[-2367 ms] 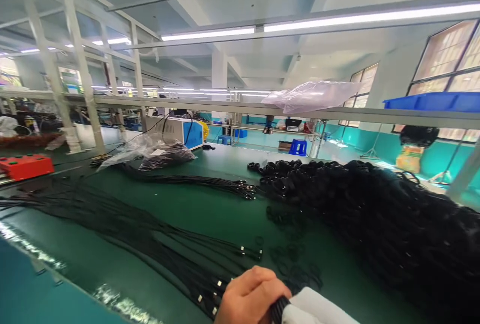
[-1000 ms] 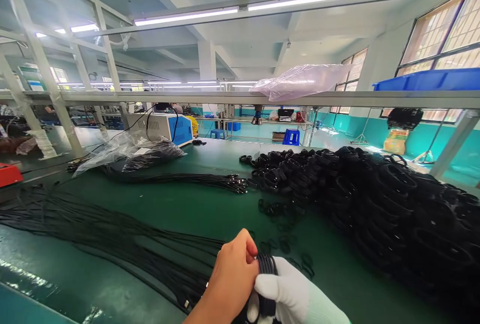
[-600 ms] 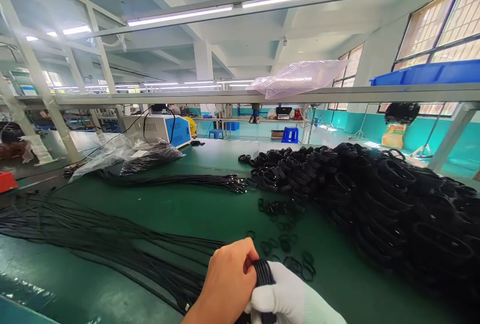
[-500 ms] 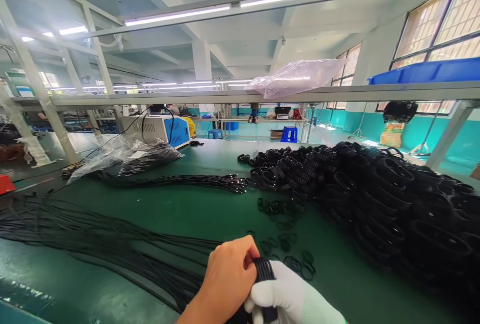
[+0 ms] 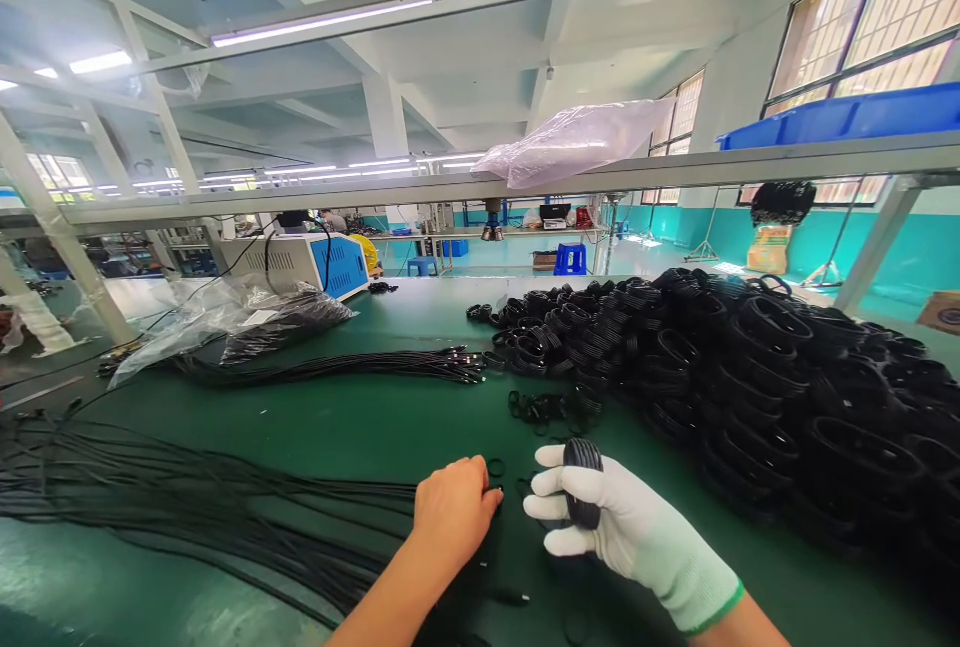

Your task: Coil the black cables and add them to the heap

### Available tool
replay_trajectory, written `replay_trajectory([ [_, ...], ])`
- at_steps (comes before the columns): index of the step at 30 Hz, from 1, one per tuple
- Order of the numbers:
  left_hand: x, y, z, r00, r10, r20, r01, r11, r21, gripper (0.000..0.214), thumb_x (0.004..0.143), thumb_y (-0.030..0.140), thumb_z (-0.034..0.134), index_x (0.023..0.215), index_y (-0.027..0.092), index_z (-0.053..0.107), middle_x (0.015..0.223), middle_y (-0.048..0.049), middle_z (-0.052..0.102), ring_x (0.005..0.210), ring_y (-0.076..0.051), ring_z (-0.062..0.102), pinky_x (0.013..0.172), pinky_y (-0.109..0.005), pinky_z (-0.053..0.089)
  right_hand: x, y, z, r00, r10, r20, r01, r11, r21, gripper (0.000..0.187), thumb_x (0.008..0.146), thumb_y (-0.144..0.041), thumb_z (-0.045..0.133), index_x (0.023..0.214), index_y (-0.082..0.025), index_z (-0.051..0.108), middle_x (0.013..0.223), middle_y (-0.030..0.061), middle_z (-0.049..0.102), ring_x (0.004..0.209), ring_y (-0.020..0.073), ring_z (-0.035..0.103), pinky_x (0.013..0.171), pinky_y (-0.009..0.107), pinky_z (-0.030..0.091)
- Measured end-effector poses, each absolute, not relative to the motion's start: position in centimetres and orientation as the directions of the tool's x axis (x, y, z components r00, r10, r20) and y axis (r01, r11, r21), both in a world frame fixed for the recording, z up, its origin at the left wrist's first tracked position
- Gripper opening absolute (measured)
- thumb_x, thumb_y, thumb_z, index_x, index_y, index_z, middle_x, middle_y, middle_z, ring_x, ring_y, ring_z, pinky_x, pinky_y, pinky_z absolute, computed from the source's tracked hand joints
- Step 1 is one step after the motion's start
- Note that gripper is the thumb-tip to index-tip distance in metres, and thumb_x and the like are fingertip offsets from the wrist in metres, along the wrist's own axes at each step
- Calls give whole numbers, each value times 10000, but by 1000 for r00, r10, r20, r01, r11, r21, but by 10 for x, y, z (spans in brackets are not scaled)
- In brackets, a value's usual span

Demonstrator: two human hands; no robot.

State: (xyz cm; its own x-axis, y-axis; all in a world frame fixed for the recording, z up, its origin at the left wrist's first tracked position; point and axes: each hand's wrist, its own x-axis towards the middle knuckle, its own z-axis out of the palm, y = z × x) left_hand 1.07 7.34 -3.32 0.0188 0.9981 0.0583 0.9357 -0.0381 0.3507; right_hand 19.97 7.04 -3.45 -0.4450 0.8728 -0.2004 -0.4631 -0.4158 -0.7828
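Note:
My right hand (image 5: 634, 522), in a white glove with a green cuff, grips a coiled black cable (image 5: 582, 472) upright between thumb and fingers. Just left of it, my bare left hand (image 5: 454, 507) has its fingers curled in a pinch; what lies in them, if anything, I cannot make out. A thin black ring (image 5: 496, 467) is beside its fingertips, on the green tabletop (image 5: 405, 427). Long loose black cables (image 5: 225, 487) stretch across the left side toward my left hand. A cable end with a metal plug (image 5: 517, 597) shows below my hands.
A large heap of coiled black cables (image 5: 720, 377) covers the right side. Small black rings (image 5: 540, 407) lie in a cluster before it. Further back are a straight cable bundle (image 5: 375, 364), a clear plastic bag (image 5: 285, 317) and a blue-white machine (image 5: 300, 262). A shelf (image 5: 420, 189) spans above.
My hands have come apart. The right one has moved up and right with the coil, its fingers now spread around it; the left one has come off the coil. The view has shifted slightly.

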Motion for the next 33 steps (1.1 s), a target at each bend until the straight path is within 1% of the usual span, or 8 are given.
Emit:
replay_trajectory([
  [9, 21, 73, -16, 95, 995, -16, 893, -78, 443, 161, 797, 267, 491, 766, 209, 638, 730, 10, 677, 699, -155, 626, 569, -210, 403, 192, 72, -38, -332, 937, -106, -466, -261, -845, 504, 663, -281, 758, 1061, -127, 489, 921, 84, 606, 650, 153, 600, 459, 262, 484],
  [12, 19, 67, -16, 82, 995, -58, 922, -53, 383, 71, 711, 222, 579, 704, 209, 649, 692, 0, 677, 688, -188, 631, 566, -239, 381, 191, 73, -40, -292, 948, -124, -499, -262, -826, 500, 659, -260, 766, 1060, -129, 497, 925, 91, 622, 624, 137, 583, 432, 232, 433],
  [19, 20, 55, -26, 69, 997, 18, 957, -71, 282, 130, 786, 220, 527, 864, 263, 622, 865, 5, 676, 810, -212, 632, 640, -275, 379, 199, 72, -41, -599, 789, -137, -556, -533, -638, 504, 593, -321, 805, 1003, -114, 595, 947, 111, 654, 810, 242, 646, 552, 264, 478],
  [23, 24, 51, -38, 190, 982, -18, 958, -182, 224, 208, 779, 146, 506, 930, 235, 617, 1011, -50, 656, 880, -256, 636, 678, -307, 395, 199, 72, -43, -708, 706, -23, -558, -579, -595, 455, 644, -323, 770, 1019, -127, 604, 938, 85, 641, 748, 179, 623, 500, 205, 426],
  [26, 19, 52, -43, 165, 986, 17, 865, -153, 478, 137, 818, 169, 439, 796, 194, 571, 817, -35, 632, 751, -203, 607, 632, -280, 386, 194, 70, -44, -650, 759, -39, -557, -511, -654, 413, 667, -279, 746, 1011, -129, 574, 896, 72, 630, 686, 152, 610, 471, 198, 425],
  [29, 13, 54, -43, 196, 978, -71, 368, -6, 930, 194, 800, 362, 497, 713, 190, 473, 554, 43, 480, 504, -114, 451, 509, -223, 344, 184, 67, -43, -452, 887, -97, -517, -349, -782, 469, 638, -252, 750, 1032, -118, 534, 957, 102, 623, 655, 160, 616, 453, 240, 475],
  [31, 15, 54, -46, 234, 965, -118, 58, 107, 993, 324, 730, 483, 576, 697, 189, 447, 530, 67, 444, 450, -78, 378, 461, -200, 322, 176, 64, -42, -366, 925, -105, -484, -285, -828, 516, 605, -252, 750, 1041, -110, 512, 937, 103, 625, 608, 144, 598, 412, 229, 460],
  [33, 20, 54, -51, 217, 969, -121, -50, 135, 990, 401, 663, 535, 639, 667, 185, 442, 537, 66, 460, 433, -62, 367, 431, -187, 308, 168, 62, -42, -312, 944, -106, -426, -239, -873, 500, 584, -228, 734, 1011, -117, 499, 800, 56, 627, 540, 127, 564, 372, 211, 425],
])
